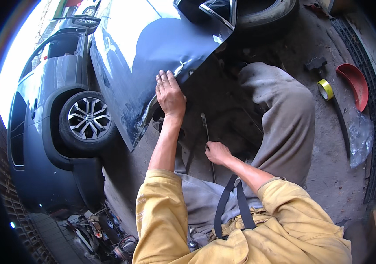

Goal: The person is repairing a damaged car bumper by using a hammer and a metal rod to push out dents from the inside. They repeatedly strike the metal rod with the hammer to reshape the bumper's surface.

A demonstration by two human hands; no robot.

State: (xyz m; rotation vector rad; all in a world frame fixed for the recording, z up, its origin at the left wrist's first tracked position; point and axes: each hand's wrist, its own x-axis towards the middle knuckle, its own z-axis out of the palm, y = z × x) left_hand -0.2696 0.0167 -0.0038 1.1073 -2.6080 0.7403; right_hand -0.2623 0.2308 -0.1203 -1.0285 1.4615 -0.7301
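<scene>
A dark, glossy car door panel [166, 44] slants down in front of me, its near lower edge creased and dented. On that damaged edge lies my left hand [170, 94], fingers stretched out over the painted surface; its thumb is hidden. Lower and to the right, my right hand [219, 153] is closed around a long thin metal rod [205, 125]. The rod's upper end points toward the shadow under the panel, and its lower end runs down to my grey trousers. The rod's tip is apart from the panel.
A dark car [47, 123] with an alloy wheel [90, 118] stands at left. A tyre [265, 17] lies at the far side. On the right floor are a hammer [318, 65], yellow tape roll [325, 89], red curved piece [354, 86] and clear plastic bag [360, 138]. Assorted parts [104, 233] lie lower left.
</scene>
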